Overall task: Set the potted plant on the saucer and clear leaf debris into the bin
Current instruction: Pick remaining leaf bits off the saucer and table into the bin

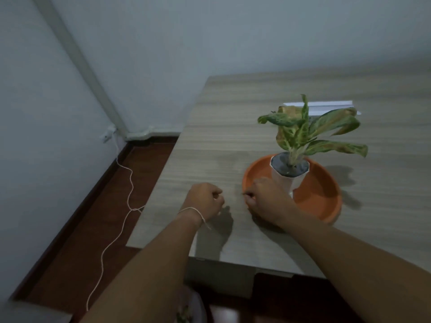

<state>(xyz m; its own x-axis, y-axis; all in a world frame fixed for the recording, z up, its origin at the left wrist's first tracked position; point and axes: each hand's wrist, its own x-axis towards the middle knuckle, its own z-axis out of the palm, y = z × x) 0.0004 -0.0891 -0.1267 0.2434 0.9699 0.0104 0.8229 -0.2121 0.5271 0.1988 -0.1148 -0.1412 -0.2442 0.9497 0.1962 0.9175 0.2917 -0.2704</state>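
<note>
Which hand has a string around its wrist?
The left hand, the one farther from the orange saucer. The right hand has a bare wrist.

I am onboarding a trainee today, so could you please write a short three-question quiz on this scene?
1. True or false: the potted plant already stands in the orange saucer.
2. Which hand is at the saucer's near-left rim: A) left hand, B) right hand?
3. Fill in: a thin white ____ is tied round the left wrist.

Key
1. True; the white pot sits inside the saucer, toward its far side.
2. B; its fingers seem to pinch a small dark bit.
3. String.
</note>
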